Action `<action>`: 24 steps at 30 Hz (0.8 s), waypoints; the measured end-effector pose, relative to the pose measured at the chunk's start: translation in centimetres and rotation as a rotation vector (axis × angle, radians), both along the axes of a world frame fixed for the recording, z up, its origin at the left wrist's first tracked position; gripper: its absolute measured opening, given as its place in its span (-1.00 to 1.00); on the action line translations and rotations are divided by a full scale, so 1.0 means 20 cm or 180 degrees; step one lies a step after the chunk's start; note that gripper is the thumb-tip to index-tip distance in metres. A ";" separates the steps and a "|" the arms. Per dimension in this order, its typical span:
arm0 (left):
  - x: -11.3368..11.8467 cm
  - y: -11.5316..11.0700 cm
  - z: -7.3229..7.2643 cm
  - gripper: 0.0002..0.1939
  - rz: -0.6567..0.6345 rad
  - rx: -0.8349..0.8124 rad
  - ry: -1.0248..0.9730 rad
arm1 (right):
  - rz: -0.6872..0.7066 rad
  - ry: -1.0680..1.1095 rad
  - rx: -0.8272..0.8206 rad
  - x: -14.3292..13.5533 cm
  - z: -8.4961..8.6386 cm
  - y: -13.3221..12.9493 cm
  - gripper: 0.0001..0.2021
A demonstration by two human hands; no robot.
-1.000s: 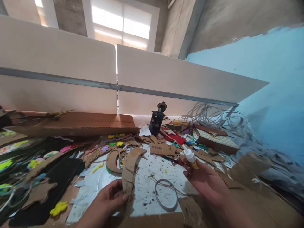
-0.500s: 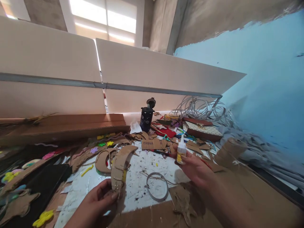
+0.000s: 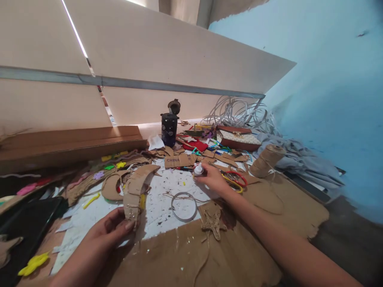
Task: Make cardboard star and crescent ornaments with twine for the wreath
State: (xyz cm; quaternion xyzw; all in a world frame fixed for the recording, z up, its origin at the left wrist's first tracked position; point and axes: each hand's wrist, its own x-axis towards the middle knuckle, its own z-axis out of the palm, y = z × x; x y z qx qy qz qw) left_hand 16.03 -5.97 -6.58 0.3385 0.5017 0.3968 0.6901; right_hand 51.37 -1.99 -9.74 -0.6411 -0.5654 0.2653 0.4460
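Note:
My left hand (image 3: 115, 227) pinches the lower end of a crescent-shaped cardboard piece (image 3: 134, 187), with its curved tip pointing up and away. A strand of twine crosses the crescent near its lower end. In my right hand (image 3: 212, 179) is a small white glue bottle (image 3: 198, 170), tilted so that one round end faces me; its label is hidden. Between the hands lies a grey ring (image 3: 184, 206) on the white, scuffed surface. A twine-wrapped star (image 3: 214, 224) rests on cardboard below my right forearm.
Scissors with red and yellow handles (image 3: 237, 181) lie beyond my right wrist. A twine spool (image 3: 267, 160) and a handbag (image 3: 237, 137) stand to the right. At the back is a black open-lidded bottle (image 3: 169, 127). Cardboard scraps (image 3: 179, 160) and a yellow flower (image 3: 34, 264) lie about.
My right hand has tipped the glue bottle from upright to tilted and brought it lower onto the scraps' side. My left hand keeps hold of the crescent. The view has turned right and down.

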 end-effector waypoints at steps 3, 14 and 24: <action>-0.02 0.01 -0.02 -0.51 -0.0111 0.0106 -0.0018 | -0.0015 -0.0158 0.0018 0.00 0.00 -0.02 -0.69; -0.08 0.01 -0.04 -0.65 -0.0531 0.0282 -0.0275 | 0.0009 -0.0022 0.0098 0.02 -0.01 -0.05 -0.56; -0.06 0.01 -0.02 -0.48 -0.0452 -0.0123 -0.0310 | -0.0332 -0.0698 0.0390 0.03 0.24 -0.39 -0.81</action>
